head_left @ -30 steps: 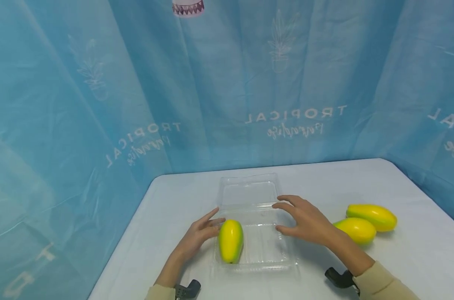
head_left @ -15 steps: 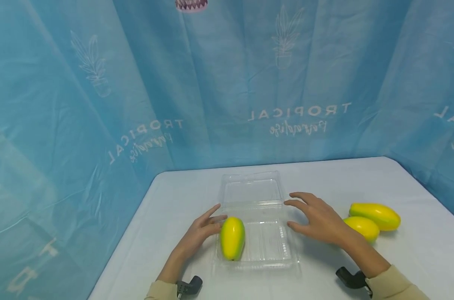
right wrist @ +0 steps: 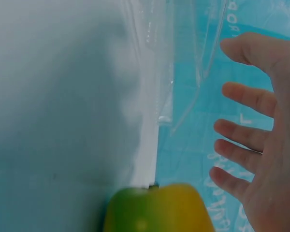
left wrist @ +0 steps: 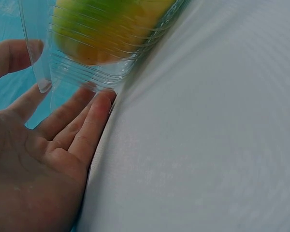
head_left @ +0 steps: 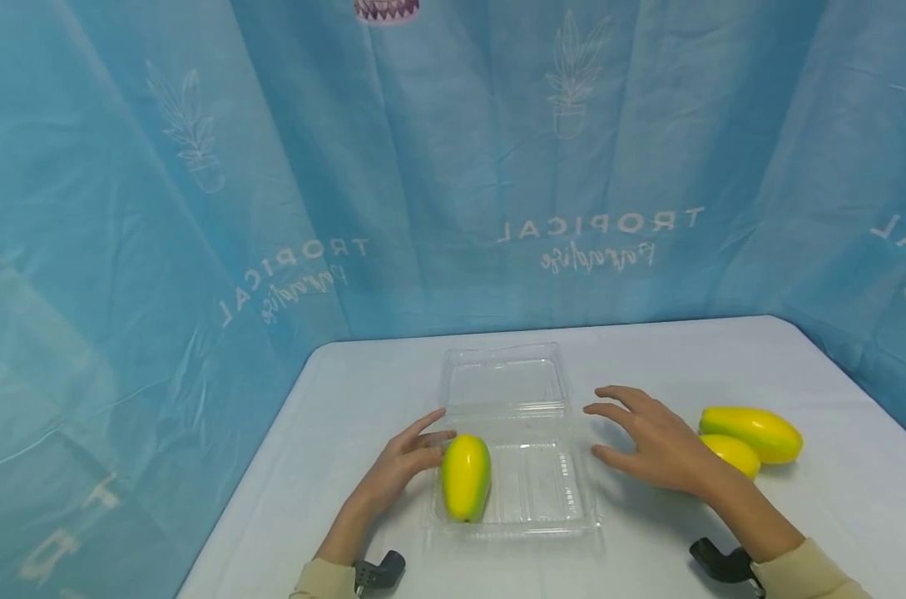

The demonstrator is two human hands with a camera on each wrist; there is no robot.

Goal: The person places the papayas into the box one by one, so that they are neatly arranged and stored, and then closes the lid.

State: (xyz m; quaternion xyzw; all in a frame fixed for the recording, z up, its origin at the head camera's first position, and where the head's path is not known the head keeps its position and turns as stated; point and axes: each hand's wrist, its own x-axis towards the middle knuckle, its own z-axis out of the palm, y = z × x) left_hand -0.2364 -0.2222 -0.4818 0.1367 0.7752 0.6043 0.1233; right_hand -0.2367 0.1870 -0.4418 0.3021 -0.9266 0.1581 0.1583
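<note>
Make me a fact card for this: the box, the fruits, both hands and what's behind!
Container: clear box, lid folded back
Inside: one yellow-green fruit, in the left part
Outside: near fruit and far fruit, on the right side of the table
Left hand: at the box's left edge
Right hand: right of the box, holding nothing
Behind: blue curtain

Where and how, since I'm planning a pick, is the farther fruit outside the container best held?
Probably take the farther fruit by its broad right end, from above right: it lies on its side, the nearer fruit in front of its left part.
</note>
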